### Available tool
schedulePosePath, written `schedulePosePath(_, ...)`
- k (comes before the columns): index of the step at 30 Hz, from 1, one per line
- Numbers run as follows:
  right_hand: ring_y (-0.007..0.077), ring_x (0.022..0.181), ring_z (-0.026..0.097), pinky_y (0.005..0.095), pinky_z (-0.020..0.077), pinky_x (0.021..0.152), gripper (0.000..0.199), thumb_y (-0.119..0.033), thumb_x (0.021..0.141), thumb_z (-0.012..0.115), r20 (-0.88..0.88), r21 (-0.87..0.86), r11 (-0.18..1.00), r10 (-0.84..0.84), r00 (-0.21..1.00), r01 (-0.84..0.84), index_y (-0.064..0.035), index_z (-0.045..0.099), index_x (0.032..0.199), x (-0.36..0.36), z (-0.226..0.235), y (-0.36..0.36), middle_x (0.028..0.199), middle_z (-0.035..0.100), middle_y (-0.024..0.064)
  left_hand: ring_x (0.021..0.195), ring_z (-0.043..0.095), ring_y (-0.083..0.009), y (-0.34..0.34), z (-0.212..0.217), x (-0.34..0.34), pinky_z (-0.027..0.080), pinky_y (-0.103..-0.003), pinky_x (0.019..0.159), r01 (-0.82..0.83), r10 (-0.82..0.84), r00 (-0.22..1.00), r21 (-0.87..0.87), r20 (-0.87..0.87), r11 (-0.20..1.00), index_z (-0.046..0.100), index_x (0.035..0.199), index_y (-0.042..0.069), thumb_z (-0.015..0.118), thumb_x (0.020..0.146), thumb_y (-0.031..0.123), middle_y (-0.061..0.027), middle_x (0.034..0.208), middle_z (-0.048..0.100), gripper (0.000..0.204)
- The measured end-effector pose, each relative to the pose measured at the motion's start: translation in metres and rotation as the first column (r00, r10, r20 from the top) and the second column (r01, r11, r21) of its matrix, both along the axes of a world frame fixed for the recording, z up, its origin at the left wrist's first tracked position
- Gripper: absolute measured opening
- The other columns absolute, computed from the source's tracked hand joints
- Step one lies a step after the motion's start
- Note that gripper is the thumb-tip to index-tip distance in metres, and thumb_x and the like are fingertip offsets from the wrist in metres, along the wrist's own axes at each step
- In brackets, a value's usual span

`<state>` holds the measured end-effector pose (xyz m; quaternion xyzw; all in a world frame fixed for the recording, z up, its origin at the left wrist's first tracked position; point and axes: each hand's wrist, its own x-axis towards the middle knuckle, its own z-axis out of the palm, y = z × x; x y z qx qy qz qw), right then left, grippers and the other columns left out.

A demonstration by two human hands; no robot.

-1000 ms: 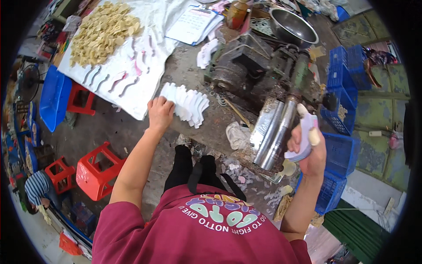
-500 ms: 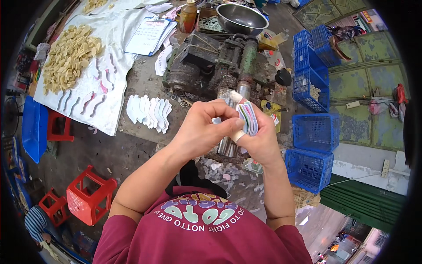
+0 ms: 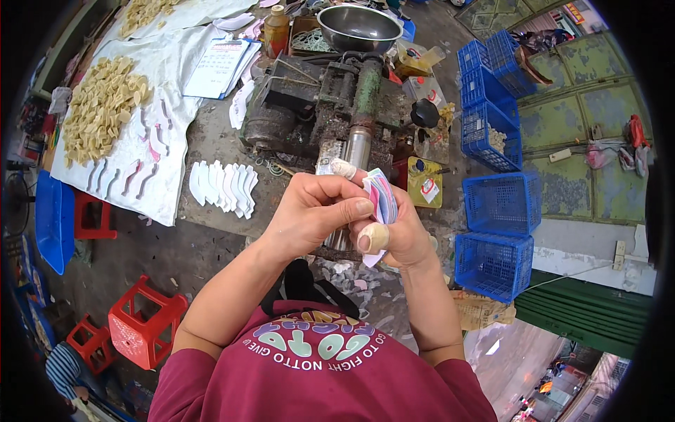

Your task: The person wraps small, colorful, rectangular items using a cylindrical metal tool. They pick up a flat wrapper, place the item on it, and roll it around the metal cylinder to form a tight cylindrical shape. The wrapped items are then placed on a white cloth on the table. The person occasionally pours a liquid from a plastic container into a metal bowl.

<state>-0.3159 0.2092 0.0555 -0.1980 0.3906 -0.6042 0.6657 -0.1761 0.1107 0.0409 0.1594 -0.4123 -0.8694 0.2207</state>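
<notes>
A small stack of thin curved pieces [image 3: 383,200], white, pink and pale blue at the edges, stands in my right hand [image 3: 404,235]. Tan wraps cover that hand's thumb and one finger. My left hand [image 3: 316,214] meets the stack from the left, its thumb and forefinger pinched at the stack's edge; whether a single piece is between them is hidden. Both hands are just in front of a greasy machine [image 3: 309,105] with a shiny metal roller [image 3: 357,149]. Left of my hands, a fanned row of similar white curved pieces [image 3: 223,188] lies on the worktable.
Beige chips [image 3: 105,105] are heaped on a white cloth [image 3: 165,190] beside a clipboard [image 3: 214,67]. A steel bowl [image 3: 360,29] sits behind the machine. Blue crates [image 3: 499,204] line the right. Red stools [image 3: 148,323] stand lower left. Scraps litter the floor.
The stack has tilted and fanned, showing pink layers, and a piece now sticks out below my right thumb. Both hands have shifted slightly left and down with the view.
</notes>
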Motion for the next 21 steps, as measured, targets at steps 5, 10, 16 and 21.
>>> schedulePosePath(5,0.0132,0.054,0.059,0.0255,0.0494,0.049,0.047,-0.012,0.082,0.068,-0.026,0.043,0.964,-0.260,0.965,0.261,0.0020,0.051,0.124,-0.018,-0.007,0.004,0.081,0.062,0.0065,0.071,0.057,-0.0042,0.005,-0.006,-0.003,0.046,-0.020,0.066,-0.158,0.158,0.987,-0.018,-0.037,0.987,0.067,0.090,0.000,0.066,0.088,0.007,-0.0006,0.080,0.066,0.008)
schedulePosePath(10,0.0204,0.076,0.067,0.0325,0.0554,0.064,0.031,-0.010,0.086,0.060,-0.501,-0.126,0.808,-0.552,0.667,0.575,0.0049,0.057,0.113,-0.094,0.002,0.038,0.093,0.066,0.0149,0.072,0.056,-0.0027,-0.006,-0.007,0.006,0.045,-0.020,0.067,-0.227,0.247,0.966,-0.204,0.077,0.952,0.068,0.088,0.000,0.065,0.088,0.007,0.0010,0.079,0.066,0.008)
schedulePosePath(16,0.0083,0.059,0.059,0.0215,0.0463,0.051,0.050,-0.001,0.077,0.066,-0.393,0.021,0.949,-0.282,0.875,0.316,0.0070,0.053,0.124,-0.032,0.024,0.017,0.095,0.068,0.0125,0.064,0.052,-0.0066,0.019,0.002,-0.016,0.042,-0.025,0.059,-0.183,0.222,0.975,-0.503,0.020,0.845,0.067,0.087,0.001,0.070,0.083,0.008,-0.0018,0.072,0.059,0.009)
schedulePosePath(21,0.0100,0.080,0.062,0.0232,0.0496,0.069,0.052,0.000,0.078,0.066,-0.752,0.184,0.922,-0.092,0.653,0.341,0.0025,0.054,0.128,-0.046,0.006,0.003,0.101,0.067,0.0105,0.070,0.053,-0.0094,0.001,-0.032,0.006,0.043,-0.024,0.066,-0.250,0.521,0.830,-0.700,0.201,0.669,0.066,0.094,0.002,0.070,0.078,0.001,-0.0024,0.076,0.056,0.016)
